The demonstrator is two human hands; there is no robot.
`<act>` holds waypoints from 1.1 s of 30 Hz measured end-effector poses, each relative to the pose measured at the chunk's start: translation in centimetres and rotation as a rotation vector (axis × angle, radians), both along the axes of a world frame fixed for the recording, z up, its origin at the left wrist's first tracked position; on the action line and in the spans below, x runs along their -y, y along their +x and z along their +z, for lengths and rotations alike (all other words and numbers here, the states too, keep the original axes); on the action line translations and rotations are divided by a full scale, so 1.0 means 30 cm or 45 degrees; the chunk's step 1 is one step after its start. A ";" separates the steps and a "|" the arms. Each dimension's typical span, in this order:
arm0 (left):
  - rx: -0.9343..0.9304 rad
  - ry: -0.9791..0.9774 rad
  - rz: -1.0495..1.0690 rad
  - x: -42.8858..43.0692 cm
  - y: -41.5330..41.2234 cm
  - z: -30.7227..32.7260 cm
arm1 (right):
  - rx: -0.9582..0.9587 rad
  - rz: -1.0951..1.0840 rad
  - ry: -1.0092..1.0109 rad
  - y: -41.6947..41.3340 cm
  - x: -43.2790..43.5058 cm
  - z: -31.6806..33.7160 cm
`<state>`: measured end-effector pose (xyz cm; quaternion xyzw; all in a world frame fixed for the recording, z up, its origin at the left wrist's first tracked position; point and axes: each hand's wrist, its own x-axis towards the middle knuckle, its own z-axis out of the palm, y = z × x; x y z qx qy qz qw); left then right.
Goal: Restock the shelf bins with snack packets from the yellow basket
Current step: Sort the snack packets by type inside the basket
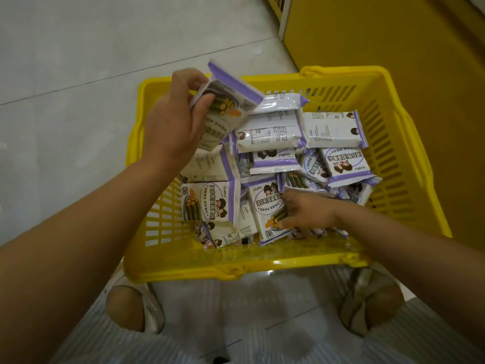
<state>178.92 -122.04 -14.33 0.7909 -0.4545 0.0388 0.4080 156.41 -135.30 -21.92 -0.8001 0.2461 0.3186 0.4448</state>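
- Head view, looking straight down: one yellow basket [236, 269] stands on the pale tiled floor [78, 61], just in front of the person's feet.
- Two hands are over it, both with bare forearms.
- The left hand [170, 122] is raised above the basket's far left corner and clasps a stack of packets [231, 101], fingers wrapped round one end. At least two packets show in the stack; any more are too overlapped to count.
- The right hand [309, 211] is down inside the basket on the near right side, thumb and curled fingers gripping the edge of one face-up packet [265, 206].
- The loose packets [336, 130] in the basket are all white with purple bands. At least a dozen can be made out, some printed side up and some back side up, piled over each other, so the exact number cannot be told.
- Two pale shoes [147, 308] show at the bottom edge, one on each side of a striped garment [236, 324].
- One yellow shelf unit [367, 35] runs along the upper right, close beside the basket.
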 end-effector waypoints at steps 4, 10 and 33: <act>-0.086 0.136 0.115 0.036 0.036 -0.037 | -0.007 -0.349 0.379 0.025 -0.025 -0.008; 0.011 0.393 0.161 -0.026 0.036 -0.106 | -0.186 -0.582 0.544 0.055 -0.062 -0.035; 0.491 0.518 -0.158 -0.053 0.004 -0.063 | -0.149 -0.248 -0.317 -0.017 0.223 0.334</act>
